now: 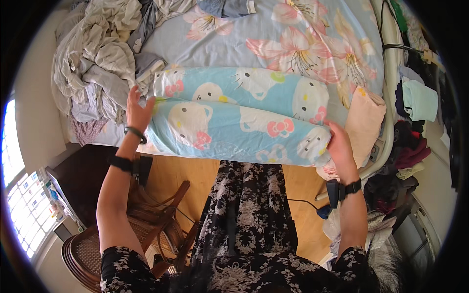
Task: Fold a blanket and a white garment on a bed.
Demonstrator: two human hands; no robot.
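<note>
A light-blue cloth (pixel 227 128) printed with white cartoon cat heads and pink bows lies in long folds across the bed's near edge, its front part overhanging a little. At its left end, my left hand (pixel 138 112) has its fingers raised and spread, with the thumb beside the fold. My right hand (pixel 341 145) grips the right end, thumb by the upper fold and fingers partly hidden by the cloth. Just past that hand is a folded peach-coloured cloth (pixel 366 119). Beneath everything spreads a grey-blue bedsheet (pixel 227 49) with large pink flowers.
Crumpled grey and cream bedding (pixel 106 55) is heaped at the left. A metal bed rail (pixel 388 146) curves along the right, with piled clothes (pixel 410 146) beyond it. Below left stand wooden chairs with woven cane (pixel 91 249). A cable with a dark-blue plug (pixel 324 211) hangs above the wooden floor.
</note>
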